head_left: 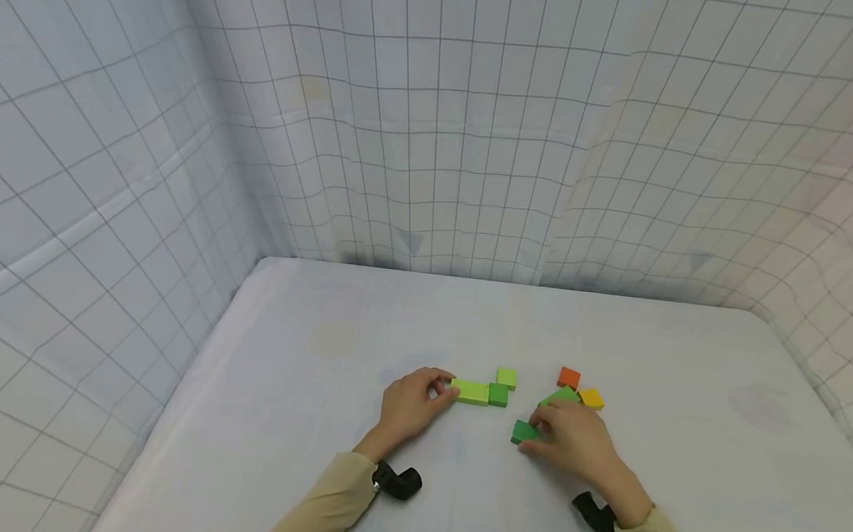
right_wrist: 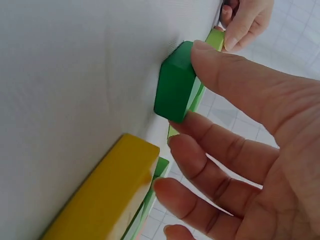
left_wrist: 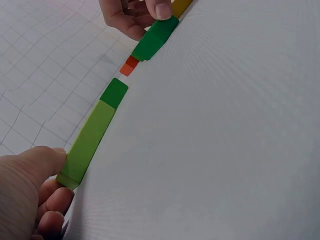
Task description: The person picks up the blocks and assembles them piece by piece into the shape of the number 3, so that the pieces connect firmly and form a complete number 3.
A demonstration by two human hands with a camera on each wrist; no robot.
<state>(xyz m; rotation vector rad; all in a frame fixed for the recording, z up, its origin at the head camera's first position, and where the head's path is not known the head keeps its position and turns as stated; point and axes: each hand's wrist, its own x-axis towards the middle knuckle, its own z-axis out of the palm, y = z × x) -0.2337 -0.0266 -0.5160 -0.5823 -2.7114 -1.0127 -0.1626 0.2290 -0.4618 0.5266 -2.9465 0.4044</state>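
Observation:
My left hand (head_left: pixel 410 402) pinches the left end of a long lime-green block (head_left: pixel 471 392) lying on the table (head_left: pixel 294 423). A short dark green block (head_left: pixel 498 395) abuts its right end in line with it. To the right, my right hand (head_left: pixel 578 441) pinches another dark green block (head_left: pixel 524 432) between thumb and index finger. The right wrist view shows this green block (right_wrist: pixel 175 85) close over the white surface, with the other fingers loosely bent beside a yellow block (right_wrist: pixel 110 185).
A small lime block (head_left: pixel 507 378) lies behind the row. Past my right hand's fingers are a green block (head_left: pixel 562 394), a red-orange block (head_left: pixel 569 377) and a yellow block (head_left: pixel 591 398), close together. White gridded cloth (head_left: pixel 437 133) hangs behind the table and at both sides.

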